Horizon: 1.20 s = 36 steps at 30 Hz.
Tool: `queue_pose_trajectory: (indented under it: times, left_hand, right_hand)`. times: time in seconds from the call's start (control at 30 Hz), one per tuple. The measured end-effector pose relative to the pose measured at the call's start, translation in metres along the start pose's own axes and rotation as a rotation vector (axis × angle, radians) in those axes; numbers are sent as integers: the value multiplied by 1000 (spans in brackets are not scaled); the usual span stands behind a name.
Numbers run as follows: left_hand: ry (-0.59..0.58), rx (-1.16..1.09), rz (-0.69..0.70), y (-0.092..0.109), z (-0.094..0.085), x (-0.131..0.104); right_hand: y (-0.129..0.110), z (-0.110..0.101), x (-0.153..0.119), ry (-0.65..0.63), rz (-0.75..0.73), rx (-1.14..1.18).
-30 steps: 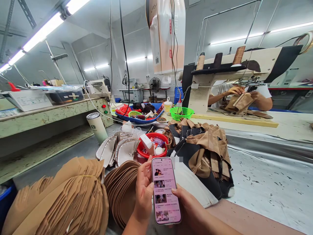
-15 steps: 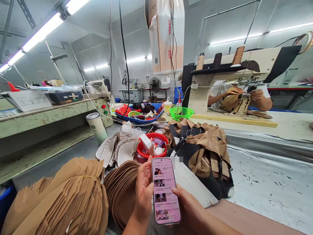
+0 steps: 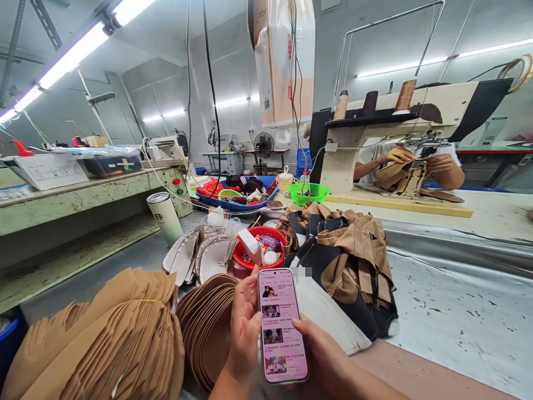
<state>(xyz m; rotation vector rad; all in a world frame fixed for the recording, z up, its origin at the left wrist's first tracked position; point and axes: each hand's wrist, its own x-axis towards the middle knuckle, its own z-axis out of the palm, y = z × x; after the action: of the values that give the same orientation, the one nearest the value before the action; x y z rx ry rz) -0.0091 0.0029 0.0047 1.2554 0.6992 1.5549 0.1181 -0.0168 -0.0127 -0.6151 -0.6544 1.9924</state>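
Upright and facing me, a smartphone (image 3: 283, 328) shows a pink-tinted page with several small pictures and lines of text. My left hand (image 3: 245, 322) grips its left edge, with the thumb along the side and the fingers behind it. On the other edge, my right hand (image 3: 322, 344) holds the phone too, its thumb at the screen's rim and its other fingers hidden. Close by on the left lies a stack of curved brown pieces (image 3: 208, 328). Behind the phone are a white panel (image 3: 328, 316) and a heap of brown and black sewn pieces (image 3: 353, 250).
A banded bundle of brown pieces (image 3: 125, 339) fills the lower left. Further back stand a tumbler (image 3: 164, 216), a red basket (image 3: 237, 261), a blue tray (image 3: 233, 206) and a green basket (image 3: 320, 194). At right, a co-worker's hands (image 3: 400, 155) hold brown material at a sewing machine (image 3: 341, 166).
My hands and the phone stay in place, the page looking the same. At the sewing machine, the co-worker's hands and the brown material have shifted slightly.
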Motion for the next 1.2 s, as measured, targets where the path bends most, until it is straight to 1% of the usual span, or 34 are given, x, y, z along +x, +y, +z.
queue_pose_trajectory:
  times: [0.2,0.33,0.43,0.57,0.67,0.9,1.03,1.13,1.2]
  left_hand:
    - [18,11,11,2,2,1]
    - [7,8,7,3,3,1]
    - [2,-4,6,2,2,0]
    - [35,15,-17,2,2,0]
    - [31,20,-8,2,2,1]
    - [32,10,-12,2,1,0]
    - [24,-5,-5,3,2,0]
    - [28,-1,-20,3,2,0]
    - [36,-4,-32,3,2,1]
  right_hand:
    - [-1,1,-1,-1,1,2]
    - [0,2,-3,-47,-26,40]
    - [-1,3,-5,-92,-10,62]
    - [-3,5,-6,-112,12,36]
    - [-4,5,-5,-119,13,31]
    - [-2,2,-5,-112,32,10]
    - [-2,1,-4,-65,27,52]
    - [-3,2,-2,-22,63,59]
    - [-3,2,-1,-28,103,47]
